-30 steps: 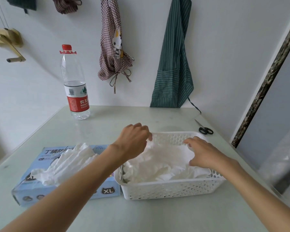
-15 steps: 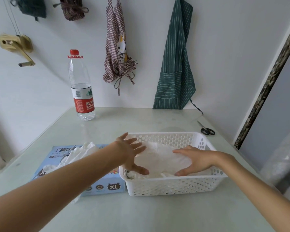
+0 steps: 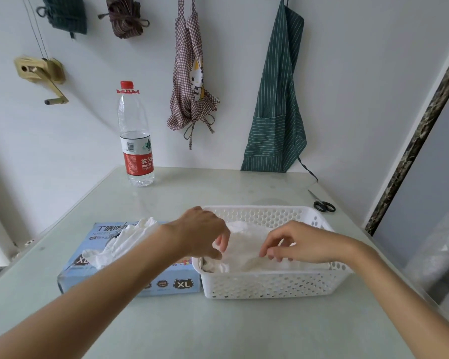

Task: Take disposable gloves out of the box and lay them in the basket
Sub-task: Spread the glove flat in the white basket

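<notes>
Both hands, left hand (image 3: 202, 235) and right hand (image 3: 296, 243), curl loosely over crumpled white gloves (image 3: 244, 252) filling the basket (image 3: 270, 286), holding nothing.

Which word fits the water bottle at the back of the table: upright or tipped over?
Upright. The water bottle stands on its base on the table near the wall, red cap at the top.

A home utility corner, probably off a kitchen: two aprons (image 3: 275, 99) hang on a plain white wall (image 3: 360, 73) above a pale table (image 3: 192, 327) holding a water bottle (image 3: 136, 141) and scissors (image 3: 322, 203).
</notes>
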